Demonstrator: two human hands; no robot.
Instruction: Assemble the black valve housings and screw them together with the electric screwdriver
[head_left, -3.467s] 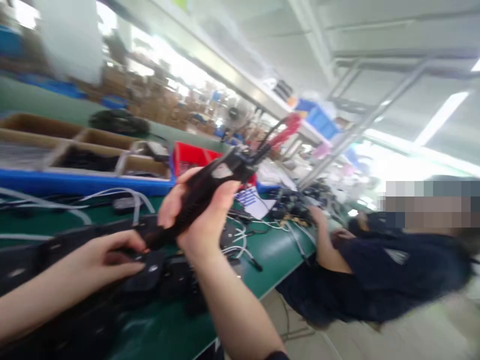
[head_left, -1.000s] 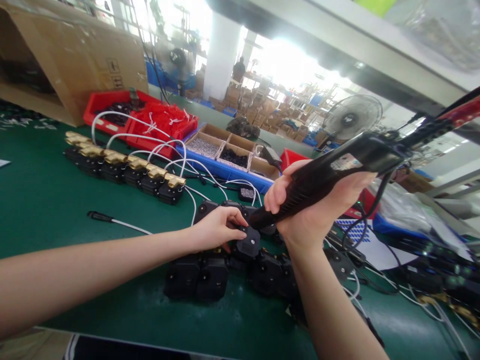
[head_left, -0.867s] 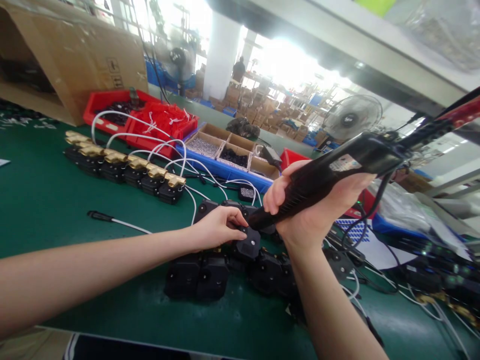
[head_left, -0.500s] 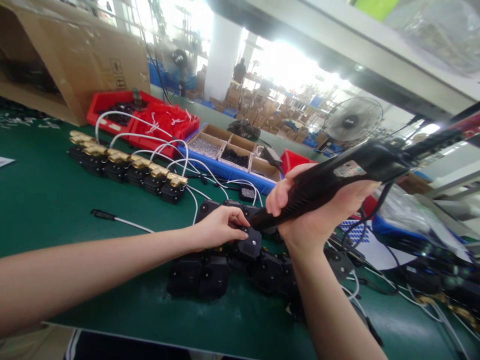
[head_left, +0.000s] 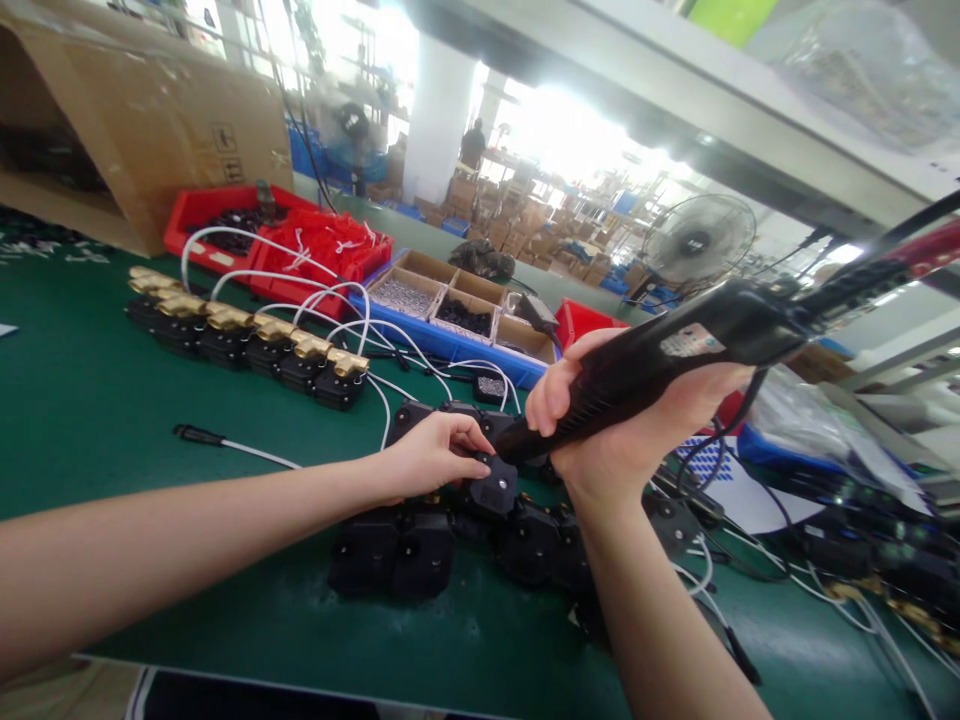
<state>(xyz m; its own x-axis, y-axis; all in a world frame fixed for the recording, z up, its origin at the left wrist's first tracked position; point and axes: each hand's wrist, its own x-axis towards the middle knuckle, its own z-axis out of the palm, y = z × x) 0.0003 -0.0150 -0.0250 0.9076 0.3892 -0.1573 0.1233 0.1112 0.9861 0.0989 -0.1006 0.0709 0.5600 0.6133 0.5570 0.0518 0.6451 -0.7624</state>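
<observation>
My right hand [head_left: 607,410] is wrapped round a black electric screwdriver [head_left: 652,365], tilted so its narrow nose points down and left. The nose reaches the far edge of a small black plastic housing [head_left: 491,490] with bright screws on top. My left hand [head_left: 435,455] has thumb and forefinger closed on that housing's upper corner, right beside the nose. The driver's bit and any screw under it are hidden. Similar black housings [head_left: 424,555] lie close around in front, behind and to the right.
A row of brass valves [head_left: 307,345] on black housings with white cables stands at the left. Behind are red bins [head_left: 225,260], a blue tray [head_left: 465,350] of small parts and a cardboard box [head_left: 187,120]. A loose cable plug [head_left: 199,433] lies left; a printed sheet [head_left: 765,500] lies right.
The view has shifted slightly, so everything appears a little further left. Both hands, the screwdriver and the housing keep the same positions relative to each other.
</observation>
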